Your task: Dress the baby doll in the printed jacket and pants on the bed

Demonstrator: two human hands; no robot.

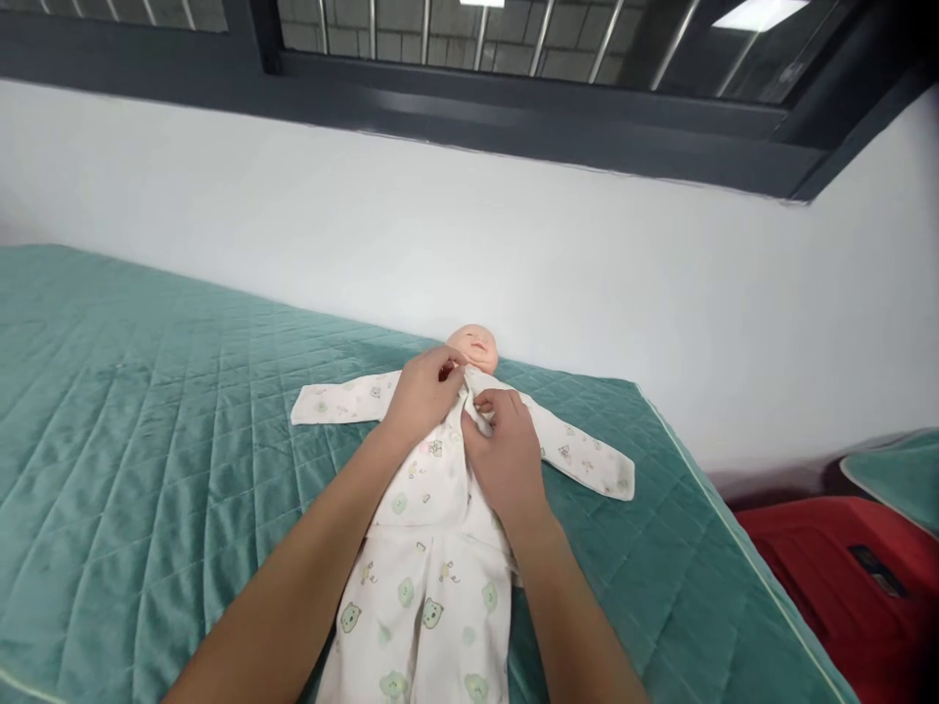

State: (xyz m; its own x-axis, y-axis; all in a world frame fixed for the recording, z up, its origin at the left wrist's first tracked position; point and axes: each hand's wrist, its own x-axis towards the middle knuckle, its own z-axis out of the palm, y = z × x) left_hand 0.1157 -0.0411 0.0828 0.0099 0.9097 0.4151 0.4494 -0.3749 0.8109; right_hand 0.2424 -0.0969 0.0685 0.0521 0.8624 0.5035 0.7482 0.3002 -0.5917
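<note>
A baby doll (pixel 473 347) lies on its back on the green quilted cover, its head toward the wall. It wears a white baby shirt (pixel 418 474) printed with small animals, the sleeves stretched out to both sides. Matching trousers (pixel 422 616) cover its legs. At the neckline, my left hand (pixel 427 391) pinches the shirt's front edge just below the doll's chin. Slightly lower and to the right, my right hand (pixel 506 445) has its fingers closed on the other side of the front opening. The fingertips partly hide the cloth between them.
The green quilted cover (pixel 183 469) spreads over the bed to a pale-piped edge on the right. Behind it rises a white wall (pixel 367 225) below a dark window frame (pixel 476 108) with bars. Beyond the right edge sits a red bag-like item (pixel 822 577).
</note>
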